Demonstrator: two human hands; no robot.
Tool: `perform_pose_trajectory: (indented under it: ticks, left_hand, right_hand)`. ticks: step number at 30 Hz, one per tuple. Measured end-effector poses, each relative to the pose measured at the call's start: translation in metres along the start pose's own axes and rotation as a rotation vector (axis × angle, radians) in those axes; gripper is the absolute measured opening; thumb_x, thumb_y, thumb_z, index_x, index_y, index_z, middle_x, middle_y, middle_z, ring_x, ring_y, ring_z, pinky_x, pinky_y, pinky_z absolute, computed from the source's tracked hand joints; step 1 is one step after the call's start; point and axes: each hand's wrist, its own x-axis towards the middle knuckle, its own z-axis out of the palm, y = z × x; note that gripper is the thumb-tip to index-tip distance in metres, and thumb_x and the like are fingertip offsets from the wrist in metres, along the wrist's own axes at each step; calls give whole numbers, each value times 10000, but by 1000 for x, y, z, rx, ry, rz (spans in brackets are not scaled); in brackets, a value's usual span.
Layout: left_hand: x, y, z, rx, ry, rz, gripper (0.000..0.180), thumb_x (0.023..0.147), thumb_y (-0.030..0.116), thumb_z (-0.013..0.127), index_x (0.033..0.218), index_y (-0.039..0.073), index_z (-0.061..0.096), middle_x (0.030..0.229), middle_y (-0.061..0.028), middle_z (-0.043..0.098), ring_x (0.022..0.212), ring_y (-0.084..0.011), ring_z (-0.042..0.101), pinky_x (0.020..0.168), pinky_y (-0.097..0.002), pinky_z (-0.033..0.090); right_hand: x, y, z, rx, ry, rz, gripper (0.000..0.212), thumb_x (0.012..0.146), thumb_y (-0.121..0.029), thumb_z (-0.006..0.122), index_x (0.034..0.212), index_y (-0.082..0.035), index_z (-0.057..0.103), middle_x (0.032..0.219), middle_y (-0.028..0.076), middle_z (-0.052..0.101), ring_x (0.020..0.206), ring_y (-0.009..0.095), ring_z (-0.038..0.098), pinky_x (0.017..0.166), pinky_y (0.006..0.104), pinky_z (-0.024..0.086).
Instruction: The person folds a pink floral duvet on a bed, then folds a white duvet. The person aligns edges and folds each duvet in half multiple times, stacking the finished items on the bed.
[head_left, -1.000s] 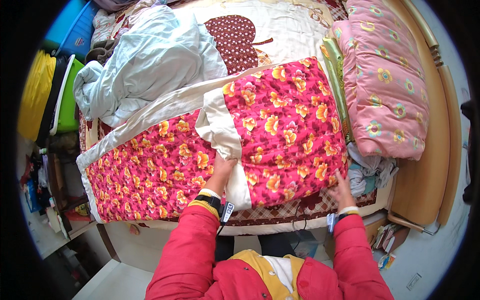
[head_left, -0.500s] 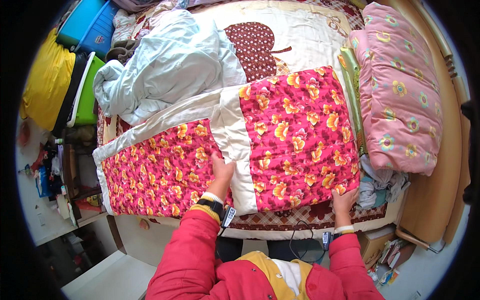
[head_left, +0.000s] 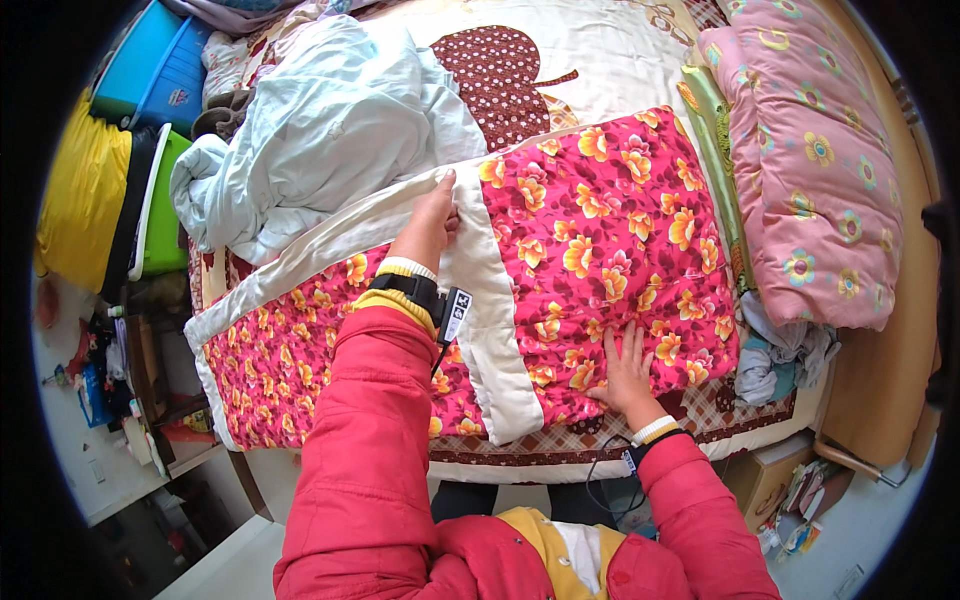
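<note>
In the head view, the quilt (head_left: 615,250) is laid across the near part of the bed (head_left: 620,50). Half a second ago the left hand (head_left: 432,218) was placed midway along the quilt's pale band (head_left: 490,335); now it is set at the band's far end, fingers curled, though whether cloth is pinched cannot be told. The right hand (head_left: 627,372), previously closed at the quilt's near right corner, is now spread flat on top, inward from that corner. The hands are held well apart.

The quilt is padded and softly puckered, printed with yellow-orange flowers on magenta, and edged in plain cream cloth. Beyond its left part, a pale blue cover (head_left: 340,130) is heaped in loose creases. Just right of the quilt, a shiny green cloth (head_left: 728,180) is seen, folded narrow, beside a plump pink duvet (head_left: 815,190) patterned with flowers.
</note>
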Motion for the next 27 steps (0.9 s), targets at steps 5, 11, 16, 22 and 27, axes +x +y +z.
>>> perform_pose_trajectory:
  ticks: [5,11,16,22,27]
  left_hand:
    - [12,4,2,108,63,34,412,860,469,686,891,64,621,687,2,539,570,-127,483,543,-353,405]
    - [20,15,9,-13,45,518,334,844,208,721,1061,-21,611,996,-88,657,866,-195,610,767,-352,494]
    - [29,26,-16,-250,151,825,277,835,112,706,1045,-10,571,957,-92,654,775,-163,588,709,-334,499]
    - [19,-45,-46,534,234,1113,551,814,73,708,1307,10,470,1263,-201,568,1151,-280,570,990,-376,449]
    - [-102,-152,-97,1526,-183,1377,664,705,304,793,1318,257,543,1499,-142,348,1361,-382,350,1077,-603,301]
  right_hand:
    - [5,-3,2,-29,-24,36,1293,563,-430,898,1549,-193,96,1590,231,-53,1473,414,-28,1114,652,183]
    - [2,-13,-8,-14,15,52,1273,566,-414,899,1546,-190,118,1590,234,-36,1474,414,0,1110,650,197]
    - [-5,-16,-14,127,110,-6,1264,546,-375,913,1540,-226,147,1585,239,0,1468,428,31,1066,691,245]
    - [9,-25,-7,2,86,74,1268,522,-413,916,1532,-244,167,1585,237,20,1468,421,49,1038,699,287]
    - [14,-28,-6,-61,66,104,1303,499,-428,923,1536,-234,159,1582,248,31,1464,422,85,1017,691,314]
